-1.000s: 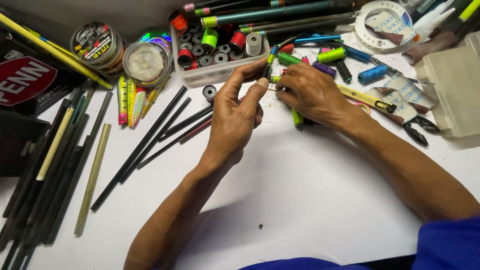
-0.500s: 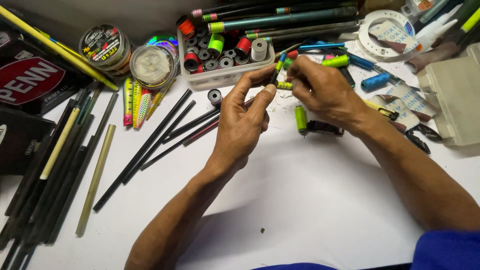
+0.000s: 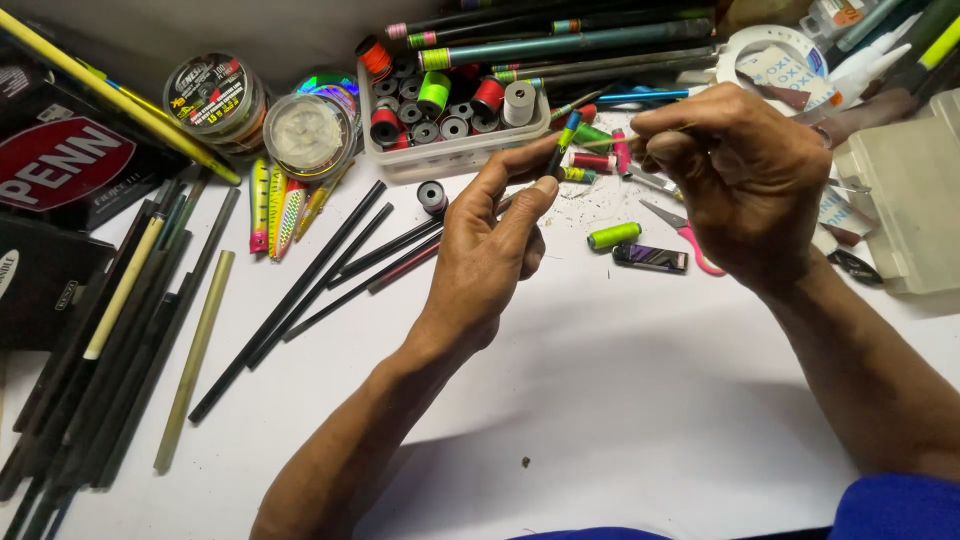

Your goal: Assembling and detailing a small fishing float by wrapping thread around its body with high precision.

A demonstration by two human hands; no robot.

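My left hand (image 3: 495, 245) hovers above the white table (image 3: 620, 400) and pinches a short dark rod piece (image 3: 560, 148) with green and blue bands between thumb and fingertips. To its right is my right hand (image 3: 745, 175), fingers closed on a thin pale strand (image 3: 612, 142) that runs toward the rod piece. Below the gap between the hands lie a neon-green spool (image 3: 613, 236), a small dark lighter (image 3: 650, 258) and pink-handled scissors (image 3: 682, 236).
A clear tray of thread spools (image 3: 450, 150) stands behind the hands, with long rod tubes (image 3: 560, 40) beyond it. Line spools (image 3: 305, 130), lures (image 3: 275, 205), thin black rods (image 3: 300, 280) and rod blanks (image 3: 100, 330) are on the left. A plastic box (image 3: 905, 200) is on the right.
My hands have drawn apart. The right hand moved right and up, stretching the strand out from the rod piece. The left hand stayed near the middle.
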